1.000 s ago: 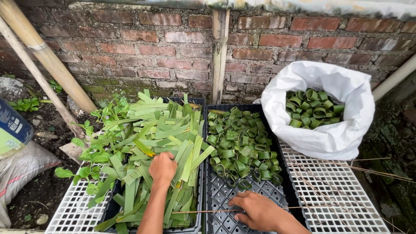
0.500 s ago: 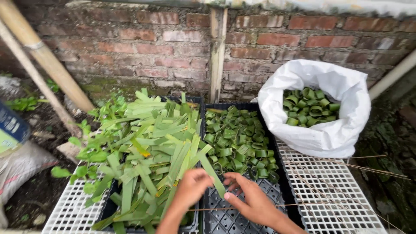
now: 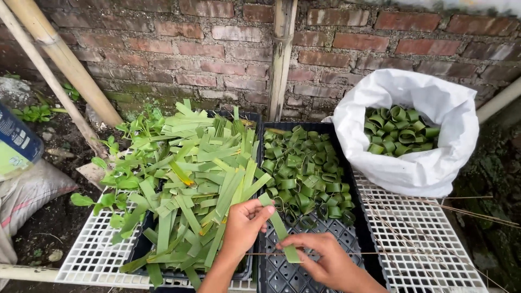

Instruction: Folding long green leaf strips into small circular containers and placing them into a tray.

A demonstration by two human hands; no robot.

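Pinching green leaf strip at both ends: left hand closed on upper end, right hand fingertips nipping lower end. Strip at 6 o'clock, over black tray; cut-leaf pile at 9 o'clock.

A white plastic sack stands open at the right on the white grid tabletop, just beside the black tray; its rolled-down mouth shows green leaf rings inside. At the left edge a blue container with a pale green and white label leans above a greyish-white sack lying on the soil.
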